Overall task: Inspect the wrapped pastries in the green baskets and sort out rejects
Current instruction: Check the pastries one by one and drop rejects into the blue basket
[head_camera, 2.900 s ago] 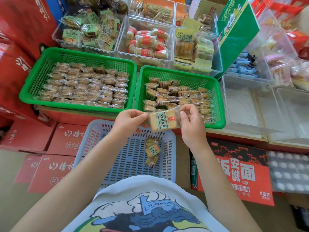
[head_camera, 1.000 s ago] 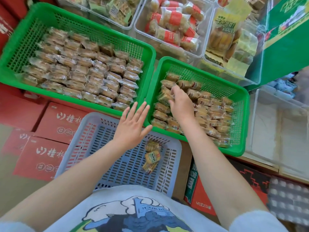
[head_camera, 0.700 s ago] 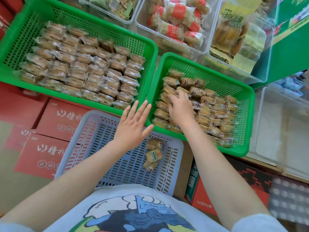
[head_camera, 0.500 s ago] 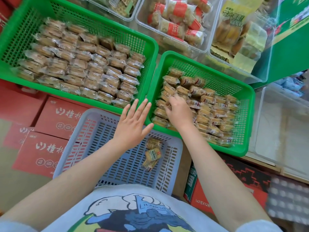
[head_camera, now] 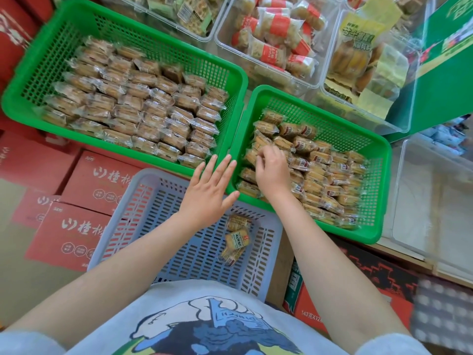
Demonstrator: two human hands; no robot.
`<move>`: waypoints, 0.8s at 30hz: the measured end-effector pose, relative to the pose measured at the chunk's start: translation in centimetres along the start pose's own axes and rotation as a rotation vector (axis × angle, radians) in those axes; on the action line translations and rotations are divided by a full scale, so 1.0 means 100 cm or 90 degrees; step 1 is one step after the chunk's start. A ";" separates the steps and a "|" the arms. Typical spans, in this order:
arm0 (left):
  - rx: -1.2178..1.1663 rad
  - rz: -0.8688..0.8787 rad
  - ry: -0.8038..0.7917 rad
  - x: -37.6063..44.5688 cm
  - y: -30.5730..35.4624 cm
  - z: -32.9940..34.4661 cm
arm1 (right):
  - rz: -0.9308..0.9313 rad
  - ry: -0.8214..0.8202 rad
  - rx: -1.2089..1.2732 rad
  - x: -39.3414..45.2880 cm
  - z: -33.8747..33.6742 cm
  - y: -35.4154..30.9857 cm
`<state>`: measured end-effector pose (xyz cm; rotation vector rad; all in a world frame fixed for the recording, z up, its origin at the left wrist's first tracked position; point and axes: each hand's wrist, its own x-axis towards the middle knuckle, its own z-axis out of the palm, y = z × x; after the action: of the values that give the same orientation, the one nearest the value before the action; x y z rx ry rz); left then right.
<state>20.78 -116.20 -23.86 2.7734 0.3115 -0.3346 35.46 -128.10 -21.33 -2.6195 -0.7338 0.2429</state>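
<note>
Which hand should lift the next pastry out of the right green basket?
Right. The right hand is already inside the right green basket, fingers curled onto a wrapped pastry. The left hand hovers flat, outside it.

Your left hand [head_camera: 207,194] is spread flat, fingers straight and slightly apart, palm down. Your right hand [head_camera: 271,170] curls its fingertips downward, just beside the left fingertips.

Red cartons [head_camera: 84,198] with white lettering lie stacked at the lower left, over a dull tan floor [head_camera: 30,285] at the frame's left edge. Along the top stand clear plastic bins [head_camera: 317,84] of packaged snacks — red-and-white wrappers in the middle, yellow packs to the right. A green carton [head_camera: 445,65] fills the upper right; an empty clear tub [head_camera: 432,201] sits at right. Even daylight throughout.
</note>
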 end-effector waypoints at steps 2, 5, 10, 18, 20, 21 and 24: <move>-0.008 -0.001 -0.008 0.000 0.000 -0.002 | 0.049 0.012 0.078 -0.004 -0.012 -0.006; -0.048 -0.003 -0.049 0.000 0.002 -0.012 | 0.144 0.076 0.192 -0.017 -0.046 -0.018; -0.550 -0.078 -0.055 -0.003 0.018 -0.074 | 0.403 0.138 0.559 -0.049 -0.096 -0.031; -1.065 -0.115 0.053 -0.041 0.059 -0.139 | 0.415 0.115 0.768 -0.103 -0.127 -0.058; -1.084 -0.158 0.060 -0.049 0.060 -0.138 | 0.414 0.130 0.753 -0.113 -0.128 -0.056; -1.078 -0.180 0.061 -0.052 0.061 -0.137 | 0.408 0.143 0.728 -0.117 -0.127 -0.055; -1.045 -0.234 0.067 -0.063 0.064 -0.130 | 0.340 0.183 0.533 -0.132 -0.126 -0.048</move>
<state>18.96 -118.73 -8.38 1.1084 0.6979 0.0431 25.52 -135.55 -7.13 -1.9127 0.1743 0.2447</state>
